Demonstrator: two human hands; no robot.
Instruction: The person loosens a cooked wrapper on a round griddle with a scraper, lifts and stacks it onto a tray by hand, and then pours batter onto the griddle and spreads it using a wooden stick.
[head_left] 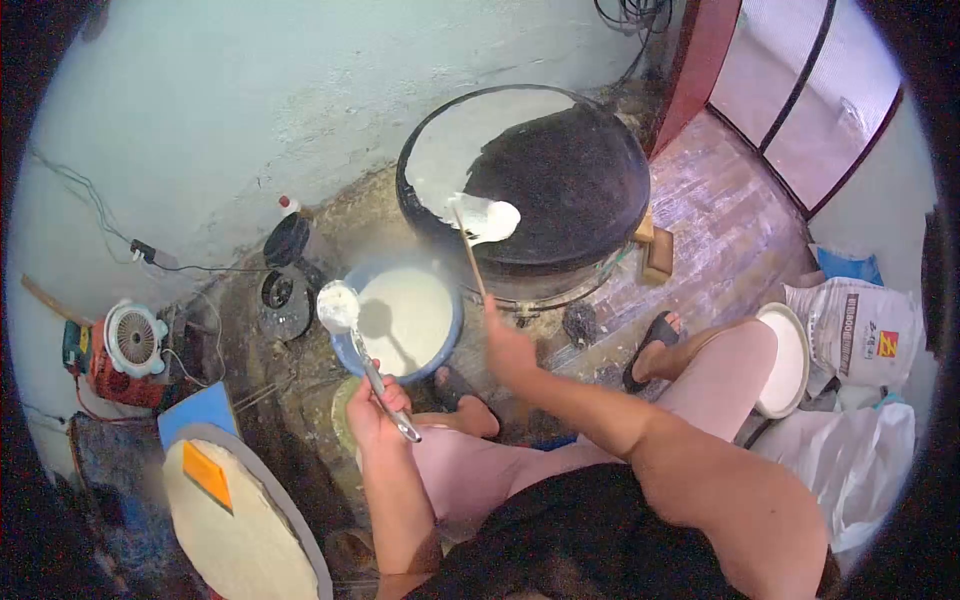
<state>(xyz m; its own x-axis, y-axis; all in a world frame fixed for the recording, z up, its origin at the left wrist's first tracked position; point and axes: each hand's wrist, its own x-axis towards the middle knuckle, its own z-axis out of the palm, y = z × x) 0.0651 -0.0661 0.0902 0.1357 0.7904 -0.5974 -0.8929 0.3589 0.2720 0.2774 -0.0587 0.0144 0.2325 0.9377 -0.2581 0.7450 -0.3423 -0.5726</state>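
My left hand (378, 408) is closed round the metal handle of a ladle (340, 308), whose batter-coated bowl hangs over the left part of a blue basin (452, 345) of white batter (405, 318). My right hand (508, 345) grips a thin wooden stick (472, 255), which reaches up to the front left of a large round black griddle (560, 180). Near the stick's tip lies a thick white blob of batter (495, 220). A thin white layer (440, 140) covers the griddle's left side and curves along its back edge.
At lower left, a stack of pale round sheets (235, 540) carries an orange scraper (207, 477). A blower (130, 340) stands at far left. To the right are a white-filled bowl (785, 365), a printed sack (860, 330) and a plastic bag (850, 460). Wooden blocks (657, 255) sit beside the griddle.
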